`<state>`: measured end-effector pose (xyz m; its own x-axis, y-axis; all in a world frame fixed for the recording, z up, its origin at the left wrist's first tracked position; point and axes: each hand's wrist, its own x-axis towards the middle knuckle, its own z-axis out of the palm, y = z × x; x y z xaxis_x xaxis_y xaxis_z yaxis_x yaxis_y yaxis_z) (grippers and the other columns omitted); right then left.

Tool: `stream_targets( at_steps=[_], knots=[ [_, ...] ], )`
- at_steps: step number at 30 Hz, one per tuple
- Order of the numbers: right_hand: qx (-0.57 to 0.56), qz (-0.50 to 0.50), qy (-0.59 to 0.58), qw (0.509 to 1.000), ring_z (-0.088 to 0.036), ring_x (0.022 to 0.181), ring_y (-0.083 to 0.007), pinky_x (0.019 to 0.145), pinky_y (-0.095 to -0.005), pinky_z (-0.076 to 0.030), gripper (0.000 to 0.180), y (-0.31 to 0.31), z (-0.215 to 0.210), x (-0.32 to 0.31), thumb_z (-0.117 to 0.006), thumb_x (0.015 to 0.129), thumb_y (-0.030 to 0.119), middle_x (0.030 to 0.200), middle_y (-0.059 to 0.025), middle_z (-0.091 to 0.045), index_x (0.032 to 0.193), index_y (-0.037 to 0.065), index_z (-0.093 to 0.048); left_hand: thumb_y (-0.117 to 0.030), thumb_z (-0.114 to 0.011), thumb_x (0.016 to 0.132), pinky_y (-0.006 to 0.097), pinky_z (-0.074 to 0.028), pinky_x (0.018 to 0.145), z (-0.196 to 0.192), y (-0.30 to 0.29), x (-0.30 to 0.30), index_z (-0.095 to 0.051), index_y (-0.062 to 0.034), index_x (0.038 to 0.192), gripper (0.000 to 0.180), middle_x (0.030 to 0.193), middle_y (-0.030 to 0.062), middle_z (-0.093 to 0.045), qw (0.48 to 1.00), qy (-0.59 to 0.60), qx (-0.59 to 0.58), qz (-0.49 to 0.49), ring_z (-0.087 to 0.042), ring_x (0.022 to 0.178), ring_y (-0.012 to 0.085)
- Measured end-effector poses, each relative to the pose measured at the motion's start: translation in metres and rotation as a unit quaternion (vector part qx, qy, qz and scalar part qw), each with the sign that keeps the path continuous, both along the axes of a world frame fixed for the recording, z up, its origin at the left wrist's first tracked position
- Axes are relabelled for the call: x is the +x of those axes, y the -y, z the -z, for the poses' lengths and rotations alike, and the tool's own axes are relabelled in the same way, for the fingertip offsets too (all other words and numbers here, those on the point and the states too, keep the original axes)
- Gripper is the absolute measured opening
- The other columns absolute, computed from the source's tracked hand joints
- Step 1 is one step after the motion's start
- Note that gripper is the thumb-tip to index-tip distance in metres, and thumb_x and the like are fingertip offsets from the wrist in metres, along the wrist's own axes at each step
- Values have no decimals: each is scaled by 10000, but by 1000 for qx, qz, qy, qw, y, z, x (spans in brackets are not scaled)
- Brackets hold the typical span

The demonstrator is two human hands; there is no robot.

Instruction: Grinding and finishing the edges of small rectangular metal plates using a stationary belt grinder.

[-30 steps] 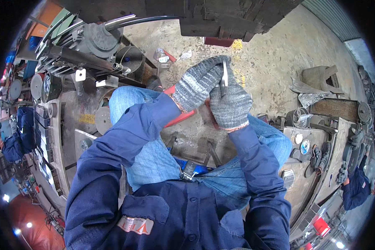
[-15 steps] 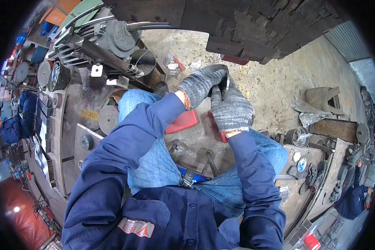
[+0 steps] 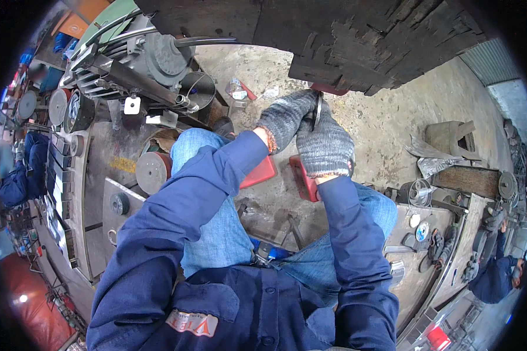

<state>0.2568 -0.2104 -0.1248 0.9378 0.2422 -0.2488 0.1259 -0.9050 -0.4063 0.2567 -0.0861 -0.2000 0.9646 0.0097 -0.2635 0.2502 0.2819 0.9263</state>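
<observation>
My left hand [image 3: 284, 120], in a grey knitted glove, is closed on a thin, shiny metal piece [image 3: 318, 112]. My right hand [image 3: 325, 147], gloved alike, grips the same piece from the other side. The piece stands nearly edge-on, so its full shape is hidden. Just beyond the fingers looms a large dark body with a rough, patchy surface [image 3: 357, 44]; whether the metal touches it I cannot tell. Below my wrists are two red blocks, one to the left [image 3: 259, 174] and one to the right [image 3: 302, 178], between my knees.
At upper left stands a grey motor [image 3: 164, 58] beside a dark bucket [image 3: 198, 90]. A round disc [image 3: 152, 172] sits left of my knee. The right bench [image 3: 413, 257] carries discs and tools. Other people work at the far left [image 3: 20, 175] and far right [image 3: 498, 281].
The metal piece has turned from showing part of its face to nearly edge-on. My hands have shifted slightly, both still gripping it.
</observation>
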Motion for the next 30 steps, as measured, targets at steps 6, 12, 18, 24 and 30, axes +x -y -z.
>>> stream_targets(
  at_steps=[6, 12, 18, 24, 30],
  knots=[
    [-35, -13, 27, 999, -712, 946, -402, 848, -508, -555, 502, -8, 17, 24, -503, 962, 415, 1021, -222, -730, 1392, 161, -558, -189, -456, 1064, 301, -537, 830, 40, -6, 21, -637, -22, 1276, 325, 1128, 79, -683, 962, 152, 227, 17, -628, 959, 134],
    [-37, -49, 48, 997, -702, 963, -409, 849, -515, -549, 416, -25, 38, 39, -462, 974, 399, 1030, -224, -728, 1167, 100, -679, -129, -441, 1041, 301, -533, 904, 71, -29, 34, -619, -13, 1306, 340, 1215, 100, -679, 927, 172, 332, 38, -644, 1031, 148],
    [69, -8, 21, 997, -689, 1000, -421, 860, -515, -545, 514, 3, 17, -4, -546, 954, 397, 1071, -231, -713, 1395, 134, -539, -208, -407, 1077, 313, -520, 859, -7, -3, -13, -630, -19, 1219, 326, 1086, 66, -679, 987, 100, 122, 25, -619, 930, 145],
    [80, -32, 94, 992, -703, 890, -430, 783, -512, -562, 506, -1, 16, -14, -542, 974, 339, 1037, -225, -716, 1433, 130, -500, -214, -435, 1077, 294, -494, 951, 0, -6, -14, -632, -31, 1252, 320, 1162, 67, -681, 993, 116, 9, -24, -625, 1023, 149],
    [44, 0, 78, 996, -713, 872, -410, 783, -514, -559, 492, -9, 15, -2, -560, 946, 360, 989, -213, -726, 1383, 135, -553, -258, -444, 1067, 307, -497, 928, -17, -4, -11, -654, -55, 1217, 328, 1109, 83, -692, 987, 84, 134, -9, -628, 1006, 157]
  ],
)
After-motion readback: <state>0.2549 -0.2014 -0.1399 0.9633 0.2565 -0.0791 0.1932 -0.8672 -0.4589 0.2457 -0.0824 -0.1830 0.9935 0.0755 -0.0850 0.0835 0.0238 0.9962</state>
